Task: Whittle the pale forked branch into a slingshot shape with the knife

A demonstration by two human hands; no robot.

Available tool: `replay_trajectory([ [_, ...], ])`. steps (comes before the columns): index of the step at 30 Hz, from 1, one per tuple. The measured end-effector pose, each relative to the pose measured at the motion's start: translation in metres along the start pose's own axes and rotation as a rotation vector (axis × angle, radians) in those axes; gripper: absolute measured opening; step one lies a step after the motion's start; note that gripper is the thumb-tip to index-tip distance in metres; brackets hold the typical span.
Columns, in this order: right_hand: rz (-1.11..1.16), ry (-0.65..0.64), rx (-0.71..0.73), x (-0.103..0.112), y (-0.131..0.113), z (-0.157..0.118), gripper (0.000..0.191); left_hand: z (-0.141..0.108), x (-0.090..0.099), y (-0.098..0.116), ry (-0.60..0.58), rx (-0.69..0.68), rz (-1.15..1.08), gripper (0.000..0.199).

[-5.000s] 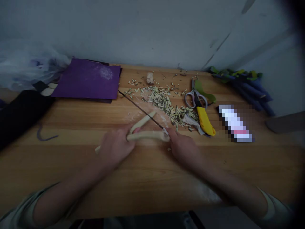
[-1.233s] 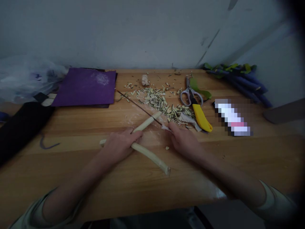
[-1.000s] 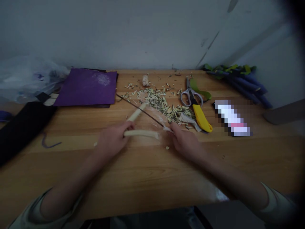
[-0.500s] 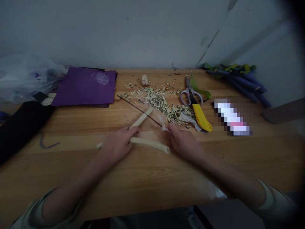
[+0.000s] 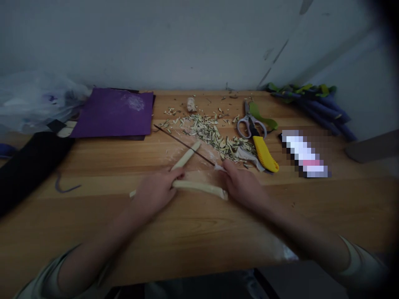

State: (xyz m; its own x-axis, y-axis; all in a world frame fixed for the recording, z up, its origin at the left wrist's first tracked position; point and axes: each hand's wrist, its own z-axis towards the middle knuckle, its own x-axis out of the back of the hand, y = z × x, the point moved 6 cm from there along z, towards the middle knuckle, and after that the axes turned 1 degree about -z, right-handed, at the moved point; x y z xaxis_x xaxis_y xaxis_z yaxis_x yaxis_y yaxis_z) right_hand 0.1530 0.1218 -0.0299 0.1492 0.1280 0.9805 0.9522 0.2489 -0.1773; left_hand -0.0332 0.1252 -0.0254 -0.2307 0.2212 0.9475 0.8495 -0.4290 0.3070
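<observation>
My left hand is closed around a pale, peeled forked stick. One prong points away toward the shavings, the other runs right, and a short end shows at the left of the hand; the joint is hidden under my fingers. My right hand is closed on the whitish end of a thin dark rod, like a slim file. The rod slants to the far left and crosses over the upper prong near its tip. Pale dust lies on the wooden table around them.
Beyond my hands are wood shavings and a pale stub. Scissors and a yellow-handled tool lie right, beside a blurred phone and bundled purple rolls. Purple sheets, a plastic bag and black cloth are left.
The whole view has shifted slightly to the right. Both hands keep their grips, and the rod still crosses the prong at about the same spot.
</observation>
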Motion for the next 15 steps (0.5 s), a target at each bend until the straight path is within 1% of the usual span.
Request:
replay_trajectory([
  [3,0.032,-0.020,-0.012,-0.003,0.001,-0.001,0.016,-0.002,-0.006,0.008,-0.061,-0.100,0.047,0.033],
  [5,0.044,-0.022,-0.009,-0.004,0.000,0.000,0.016,-0.004,-0.008,0.014,-0.074,-0.129,0.051,0.034],
  [7,0.049,-0.008,0.002,-0.004,0.000,0.001,0.015,-0.004,-0.007,0.015,-0.040,-0.086,0.034,0.035],
  [10,0.053,0.004,0.012,-0.002,0.000,0.002,0.014,-0.003,-0.003,0.013,0.035,0.022,0.002,0.041],
  [11,0.052,0.003,0.012,-0.002,-0.001,0.001,0.014,-0.003,-0.003,0.012,0.045,0.043,0.000,0.042],
  [13,0.043,-0.008,0.006,-0.002,-0.001,0.001,0.015,-0.001,-0.002,0.009,0.029,0.048,0.001,0.039],
  [15,0.027,-0.022,-0.005,-0.001,-0.002,-0.001,0.016,0.001,0.003,0.002,0.033,0.083,-0.034,0.036],
])
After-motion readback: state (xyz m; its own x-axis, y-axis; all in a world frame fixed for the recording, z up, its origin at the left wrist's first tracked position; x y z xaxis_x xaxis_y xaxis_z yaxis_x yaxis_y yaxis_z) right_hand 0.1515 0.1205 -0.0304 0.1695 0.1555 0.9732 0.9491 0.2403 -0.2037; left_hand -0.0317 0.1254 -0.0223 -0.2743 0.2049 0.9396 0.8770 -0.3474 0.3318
